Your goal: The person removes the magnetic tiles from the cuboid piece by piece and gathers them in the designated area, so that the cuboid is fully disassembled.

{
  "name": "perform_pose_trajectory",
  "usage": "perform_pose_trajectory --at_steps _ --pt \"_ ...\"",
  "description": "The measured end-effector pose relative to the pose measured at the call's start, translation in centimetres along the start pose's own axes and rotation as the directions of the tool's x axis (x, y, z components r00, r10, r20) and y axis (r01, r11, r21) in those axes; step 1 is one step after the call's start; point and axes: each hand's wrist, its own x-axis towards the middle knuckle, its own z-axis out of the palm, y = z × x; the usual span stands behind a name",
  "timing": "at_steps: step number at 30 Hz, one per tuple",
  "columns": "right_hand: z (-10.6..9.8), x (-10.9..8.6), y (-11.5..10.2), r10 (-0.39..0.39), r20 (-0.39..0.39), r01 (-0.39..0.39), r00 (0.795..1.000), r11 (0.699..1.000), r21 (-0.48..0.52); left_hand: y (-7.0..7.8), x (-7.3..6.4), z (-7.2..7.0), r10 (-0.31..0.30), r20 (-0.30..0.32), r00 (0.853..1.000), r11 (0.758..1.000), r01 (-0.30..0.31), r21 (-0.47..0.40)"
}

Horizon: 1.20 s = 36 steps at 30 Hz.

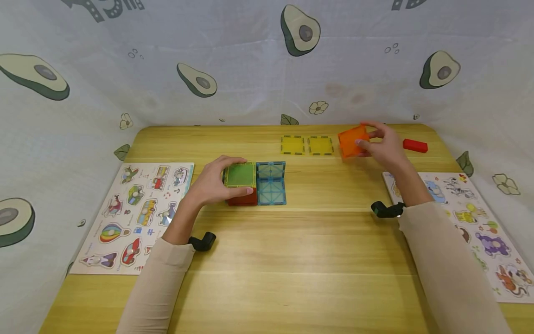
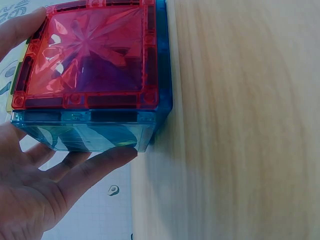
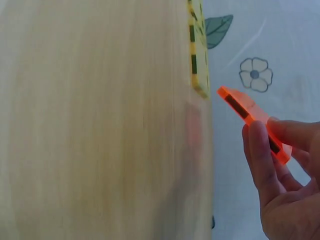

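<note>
My left hand (image 1: 214, 182) holds a cube of magnetic tiles (image 1: 241, 175), thumb along the front and fingers round the left and back. Its top is green; the left wrist view shows a red tile (image 2: 95, 55) on one face and a blue tile (image 2: 85, 134) on another. Against the cube's right side lies a flat blue tile (image 1: 271, 192), with another blue tile (image 1: 271, 170) upright along its back edge. At the back right my right hand (image 1: 385, 147) pinches an orange magnetic tile (image 3: 236, 107) between thumb and fingers, tilted and raised above the table.
Two yellow tiles (image 1: 293, 145) lie side by side near the table's back edge. A red block (image 1: 415, 145) sits right of my right hand. Picture puzzle boards flank the work: vehicles (image 1: 142, 227) on the left, animals (image 1: 479, 222) on the right. Behind hangs an avocado-print cloth (image 1: 250, 55).
</note>
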Motion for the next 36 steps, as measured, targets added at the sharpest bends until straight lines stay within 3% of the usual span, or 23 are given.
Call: perform_pose_trajectory --at_steps 13,18,22,30,36 --pt "-0.3 2.5 2.2 0.121 -0.013 -0.121 0.993 0.993 -0.001 0.0 0.2 0.2 0.004 0.008 1.0 1.0 -0.004 -0.007" --pt "-0.1 2.9 2.4 0.133 -0.02 -0.134 0.991 0.981 -0.136 0.1 0.2 0.1 0.006 0.001 1.0 1.0 -0.006 -0.014" --pt "0.1 3.0 2.2 0.147 -0.023 -0.148 0.989 0.953 -0.264 0.1 0.2 0.0 0.01 -0.002 1.0 1.0 -0.01 -0.019" --pt "0.4 2.9 1.9 0.211 -0.059 -0.219 0.976 0.93 -0.295 0.0 0.2 0.1 0.012 -0.003 1.0 1.0 -0.012 -0.012" --pt "0.6 2.5 2.0 0.194 -0.091 -0.212 0.977 0.933 -0.29 -0.1 0.2 0.1 0.011 -0.002 1.0 1.0 -0.011 -0.007"
